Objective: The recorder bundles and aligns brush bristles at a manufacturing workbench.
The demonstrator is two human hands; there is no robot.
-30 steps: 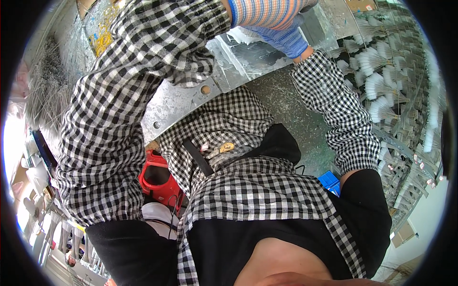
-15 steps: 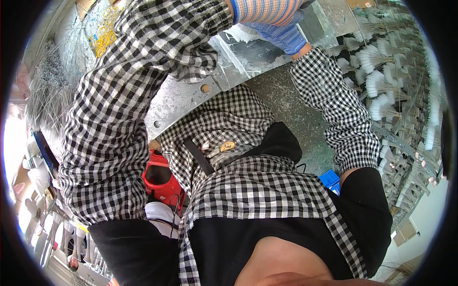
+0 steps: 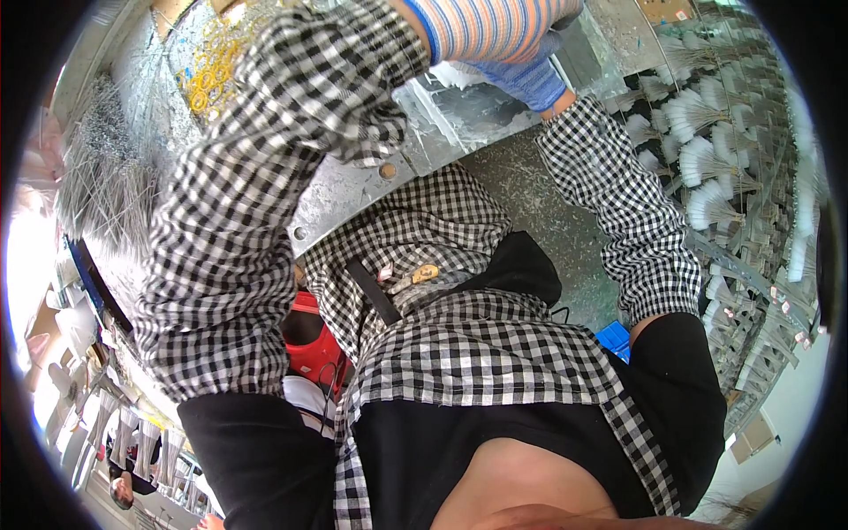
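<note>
At the top edge, my left hand [image 3: 496, 26], in an orange, blue and white striped knit glove, lies over my right hand [image 3: 528, 81], in a blue knit glove. The left fingers look curled, but what they hold is hidden. My right fingers are covered by the left hand. Both hands are above a metal work plate [image 3: 459, 115] smeared with white, at the front of the metal bench. Black-and-white checked sleeves cover both forearms.
Thin grey wires [image 3: 104, 190] are heaped at left, near yellow rings [image 3: 208, 88]. Fan-shaped bundles of white-tipped strands [image 3: 698, 115] fill the right side. A red plastic container [image 3: 318, 349] and a blue box [image 3: 613, 339] stand low beside me. A person [image 3: 124, 490] is at far lower left.
My left forearm has shifted a little to the right in view, and the left glove reaches slightly farther right over the right one. The right arm has barely moved.
</note>
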